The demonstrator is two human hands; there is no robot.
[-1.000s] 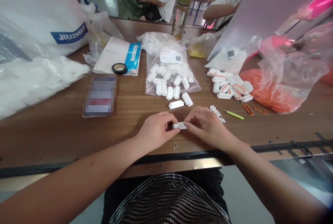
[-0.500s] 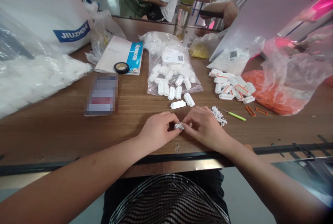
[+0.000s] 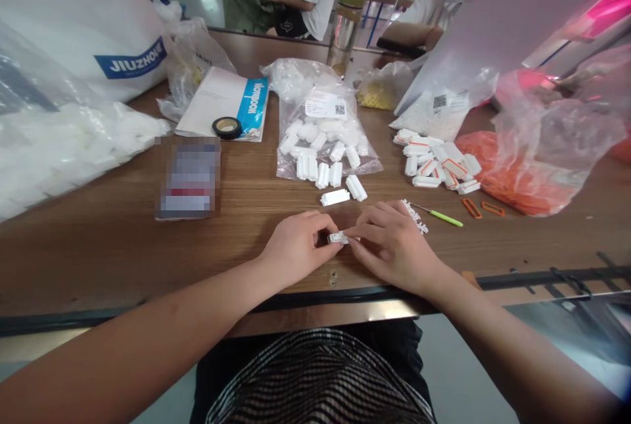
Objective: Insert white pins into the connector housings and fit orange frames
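In front of me, my left hand (image 3: 300, 244) pinches a small white plastic connector housing (image 3: 337, 238) between thumb and fingertips; rows of small holes show on its face. My right hand (image 3: 389, 243) is closed at the housing's right end, its forefinger on top and its thumb just below. The fingers hide that end, so any small part there cannot be made out. Partly behind my right hand lies a pile of small white plastic pieces (image 3: 418, 217). Beyond my hands, several more white housings (image 3: 335, 197) lie loose at the mouth of a clear bag (image 3: 296, 92).
A green-handled pick (image 3: 446, 218) and two orange seal rings (image 3: 472, 208) lie right, near orange-trimmed housings (image 3: 428, 160) and a bag of orange rings (image 3: 537, 181). Left are a phone (image 3: 190, 177), black tape (image 3: 227, 127) on a notebook (image 3: 211, 102), and large bags. People sit beyond.
My right hand has shifted slightly, its forefinger now stretched over the housing's end and its thumb drawn lower. It covers more of the small white pieces. My left hand keeps its grip.
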